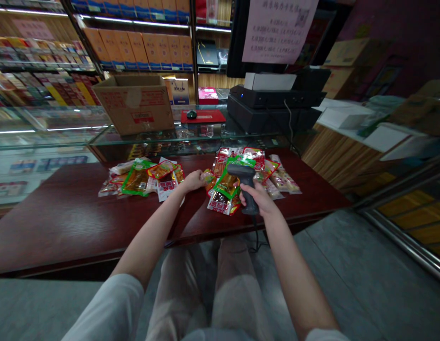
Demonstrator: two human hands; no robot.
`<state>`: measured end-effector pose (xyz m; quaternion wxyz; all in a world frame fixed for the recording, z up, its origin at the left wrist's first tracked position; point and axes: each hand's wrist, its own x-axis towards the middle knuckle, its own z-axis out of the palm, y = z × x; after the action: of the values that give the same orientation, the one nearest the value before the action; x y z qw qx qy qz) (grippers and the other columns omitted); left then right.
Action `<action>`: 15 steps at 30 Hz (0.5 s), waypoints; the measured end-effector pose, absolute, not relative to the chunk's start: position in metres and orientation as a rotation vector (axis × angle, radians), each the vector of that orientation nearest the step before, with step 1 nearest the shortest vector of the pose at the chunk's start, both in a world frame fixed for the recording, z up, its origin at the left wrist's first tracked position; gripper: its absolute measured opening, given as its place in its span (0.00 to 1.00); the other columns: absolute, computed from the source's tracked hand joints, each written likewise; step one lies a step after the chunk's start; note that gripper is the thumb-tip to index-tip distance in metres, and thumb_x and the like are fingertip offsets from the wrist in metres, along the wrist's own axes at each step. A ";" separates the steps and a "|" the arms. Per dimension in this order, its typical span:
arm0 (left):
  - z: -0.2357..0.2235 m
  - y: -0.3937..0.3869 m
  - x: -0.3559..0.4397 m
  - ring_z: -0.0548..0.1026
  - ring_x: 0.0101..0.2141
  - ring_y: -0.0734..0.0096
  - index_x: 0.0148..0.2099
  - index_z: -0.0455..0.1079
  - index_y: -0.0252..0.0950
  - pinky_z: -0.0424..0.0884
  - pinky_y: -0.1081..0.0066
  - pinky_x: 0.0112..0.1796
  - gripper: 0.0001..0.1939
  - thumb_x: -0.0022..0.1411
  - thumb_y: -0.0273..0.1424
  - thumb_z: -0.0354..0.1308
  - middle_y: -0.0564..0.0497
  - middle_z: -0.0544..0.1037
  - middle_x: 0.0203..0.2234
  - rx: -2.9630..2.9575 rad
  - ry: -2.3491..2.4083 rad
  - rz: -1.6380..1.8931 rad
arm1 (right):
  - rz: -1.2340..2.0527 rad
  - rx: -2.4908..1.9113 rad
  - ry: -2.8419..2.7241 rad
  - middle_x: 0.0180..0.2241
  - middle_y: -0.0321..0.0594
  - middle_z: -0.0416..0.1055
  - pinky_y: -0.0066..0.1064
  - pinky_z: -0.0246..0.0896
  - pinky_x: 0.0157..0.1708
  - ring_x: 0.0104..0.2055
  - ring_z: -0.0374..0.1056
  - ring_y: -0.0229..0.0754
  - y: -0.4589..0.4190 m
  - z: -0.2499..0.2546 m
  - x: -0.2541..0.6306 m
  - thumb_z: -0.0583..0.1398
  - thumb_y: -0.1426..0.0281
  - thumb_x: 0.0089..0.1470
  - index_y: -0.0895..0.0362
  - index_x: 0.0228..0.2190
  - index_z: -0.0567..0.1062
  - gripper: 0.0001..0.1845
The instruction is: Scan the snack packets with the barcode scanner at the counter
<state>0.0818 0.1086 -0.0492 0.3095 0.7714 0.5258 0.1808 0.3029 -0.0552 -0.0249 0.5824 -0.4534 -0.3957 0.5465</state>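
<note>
My right hand [257, 196] is wrapped round the handle of a dark grey barcode scanner [242, 171], its head tilted over a heap of snack packets. A cable hangs from the scanner's handle over the table edge. Just left of that heap, my left hand [193, 181] pinches the edge of a small shiny snack packet [207, 177]. Under the scanner lie a green-edged packet [227, 185] and a white-and-red packet [219, 202], partly overlapping others. A second pile of snack packets [138, 179], green, red and clear, lies left of my left hand.
The packets lie on a dark red wooden table [74, 213]. Behind it, a glass counter bears an open cardboard box [136, 104], a mouse [191, 114] on a red mat, and a black cash drawer [253, 116]. A metal-framed rack [400, 241] stands at right.
</note>
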 end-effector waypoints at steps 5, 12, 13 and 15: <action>-0.043 0.112 0.069 0.76 0.41 0.62 0.50 0.71 0.38 0.73 0.66 0.42 0.30 0.41 0.19 0.64 0.50 0.77 0.40 1.405 1.027 1.271 | 1.272 -1.090 -0.905 0.35 0.36 0.76 0.25 0.58 0.14 0.18 0.63 0.29 -0.057 -0.021 0.297 0.71 0.60 0.42 0.56 0.38 0.70 0.24; -0.042 0.121 0.062 0.74 0.31 0.73 0.44 0.68 0.42 0.71 0.75 0.32 0.28 0.39 0.15 0.55 0.54 0.74 0.33 0.706 0.727 1.433 | 1.334 -1.107 -0.905 0.24 0.30 0.72 0.24 0.58 0.15 0.18 0.62 0.31 -0.049 -0.016 0.273 0.71 0.58 0.40 0.55 0.37 0.68 0.26; -0.045 0.122 0.061 0.74 0.31 0.74 0.42 0.67 0.41 0.70 0.74 0.32 0.25 0.40 0.16 0.56 0.55 0.74 0.31 0.664 0.729 1.429 | 1.341 -1.112 -0.916 0.22 0.28 0.70 0.24 0.57 0.15 0.17 0.62 0.31 -0.048 -0.015 0.269 0.71 0.58 0.40 0.55 0.37 0.67 0.26; -0.050 0.125 0.057 0.74 0.31 0.74 0.39 0.66 0.39 0.71 0.73 0.34 0.20 0.43 0.18 0.59 0.54 0.74 0.31 0.624 0.738 1.451 | 1.363 -1.124 -0.954 0.20 0.27 0.68 0.24 0.56 0.15 0.17 0.61 0.32 -0.046 -0.014 0.262 0.70 0.58 0.41 0.55 0.37 0.67 0.26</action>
<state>0.0574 0.1250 -0.0498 0.6436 0.2738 0.3240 0.6370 0.2619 -0.0458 -0.0135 0.5371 -0.4721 -0.4009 0.5726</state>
